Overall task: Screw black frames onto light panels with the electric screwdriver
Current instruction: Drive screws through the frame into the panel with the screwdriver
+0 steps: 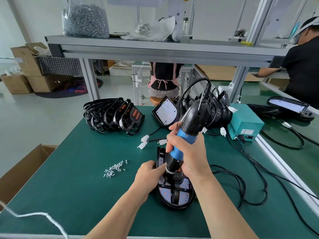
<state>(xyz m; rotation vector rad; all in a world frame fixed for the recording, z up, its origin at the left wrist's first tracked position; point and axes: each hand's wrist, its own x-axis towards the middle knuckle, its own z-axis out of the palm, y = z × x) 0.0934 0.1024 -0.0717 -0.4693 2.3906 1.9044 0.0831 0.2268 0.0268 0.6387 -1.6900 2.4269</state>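
The right hand [188, 152] grips the electric screwdriver [186, 133] tip-down on the black frame [175, 194], the left hand [149, 175] curls round the light panel [172, 204] beneath, so one unit seems underway while spare frames [114, 116] beyond the hands wait.

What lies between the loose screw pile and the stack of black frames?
Only bare green mat, as the head view shows, between the screw pile and the stack of black frames.
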